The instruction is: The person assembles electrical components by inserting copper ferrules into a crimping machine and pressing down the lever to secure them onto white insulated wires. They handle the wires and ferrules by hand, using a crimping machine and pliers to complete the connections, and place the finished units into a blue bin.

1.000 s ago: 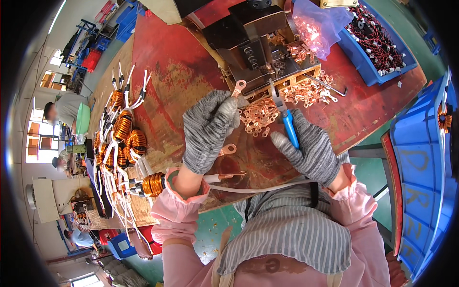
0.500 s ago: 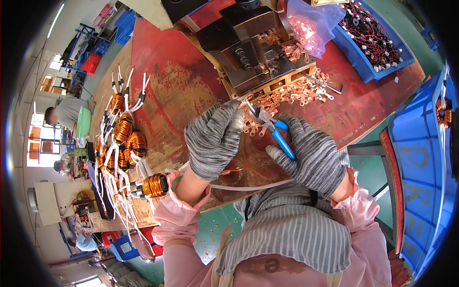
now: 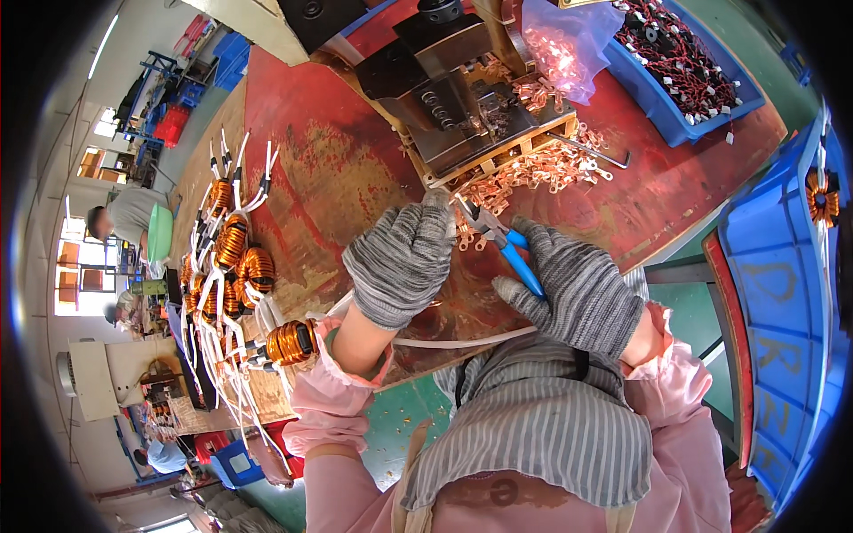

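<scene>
At the right hand's [image 3: 582, 289] ten o'clock, the pliers [image 3: 499, 241], probably stiff and light, look best held by their blue handles [image 3: 522, 269], which its fingers loosely curl round; whether the left hand's [image 3: 400, 262] curled fingers grip anything, I cannot tell.

We note: left hand [image 3: 398, 275] and right hand [image 3: 582, 289] in marled grey knit gloves [image 3: 591, 306]; pink sleeves [image 3: 330, 409], cuffs [image 3: 656, 333] gathered; grey striped cloth [image 3: 542, 426], probably an apron, across the front; beige straps [image 3: 410, 473]; brownish print [image 3: 505, 489] on the pink top [image 3: 471, 518].
</scene>
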Action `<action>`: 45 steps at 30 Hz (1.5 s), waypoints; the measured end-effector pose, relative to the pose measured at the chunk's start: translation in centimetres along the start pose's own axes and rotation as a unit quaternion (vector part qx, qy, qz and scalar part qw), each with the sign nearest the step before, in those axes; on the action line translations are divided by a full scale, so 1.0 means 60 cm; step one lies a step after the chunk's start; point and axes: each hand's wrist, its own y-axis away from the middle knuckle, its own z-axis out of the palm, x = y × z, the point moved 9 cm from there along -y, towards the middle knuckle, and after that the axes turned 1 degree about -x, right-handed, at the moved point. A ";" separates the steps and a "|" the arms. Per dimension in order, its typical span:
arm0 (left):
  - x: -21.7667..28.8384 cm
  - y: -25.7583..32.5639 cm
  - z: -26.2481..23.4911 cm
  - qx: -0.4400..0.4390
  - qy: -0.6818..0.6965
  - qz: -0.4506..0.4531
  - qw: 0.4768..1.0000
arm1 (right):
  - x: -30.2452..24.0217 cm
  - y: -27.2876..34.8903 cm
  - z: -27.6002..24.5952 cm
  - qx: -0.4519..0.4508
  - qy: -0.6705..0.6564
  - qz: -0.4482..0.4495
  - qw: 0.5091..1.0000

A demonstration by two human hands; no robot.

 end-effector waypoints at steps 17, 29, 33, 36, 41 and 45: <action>-0.092 0.012 0.054 -0.092 0.501 -0.303 0.805 | 0.112 0.004 -0.061 0.208 -0.615 0.064 0.758; -0.113 0.011 0.064 -0.132 0.639 -0.328 0.684 | 0.129 0.047 -0.055 0.091 -0.248 0.105 0.959; -0.115 0.003 0.006 -0.089 0.478 -0.118 0.866 | 0.100 0.066 -0.062 -0.014 -0.250 0.069 0.966; -0.153 0.012 -0.018 -0.115 0.516 -0.230 0.817 | 0.083 0.071 -0.091 -0.017 -0.344 0.102 0.933; -0.194 0.111 -0.138 -0.099 0.109 -0.242 0.959 | 0.021 0.034 -0.110 -0.032 -0.415 0.136 0.899; -0.219 0.225 -0.158 -0.178 0.028 -0.306 0.935 | -0.161 -0.044 -0.056 -0.291 -0.512 0.018 0.808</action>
